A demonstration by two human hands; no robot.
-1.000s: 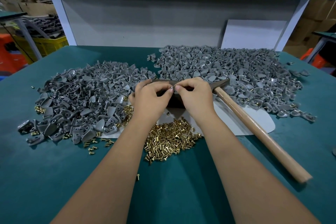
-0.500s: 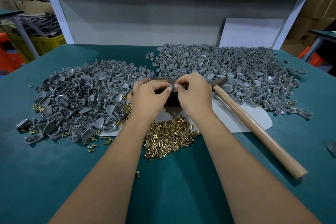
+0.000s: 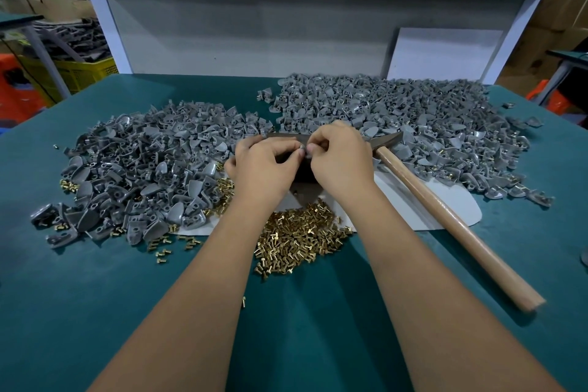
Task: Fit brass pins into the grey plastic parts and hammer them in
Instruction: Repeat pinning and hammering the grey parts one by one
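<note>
— So where are the hands?
— Left hand (image 3: 264, 165) and right hand (image 3: 339, 157) meet fingertip to fingertip over a dark metal block (image 3: 304, 169), pinching something small and grey — too tiny to name.
— And the parts?
— Heaps of grey plastic parts, left (image 3: 143, 165) and far right (image 3: 413, 118); loose brass pins (image 3: 299, 239) near the wrists; wooden-handled hammer (image 3: 445, 216) lying at right on the green table (image 3: 95, 296).

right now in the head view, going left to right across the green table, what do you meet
left pile of grey parts → left hand → right hand → hammer handle → the edge of the right pile of grey parts. The brass pins lie nearer, below the hands, so I leave them out of the order.
</note>
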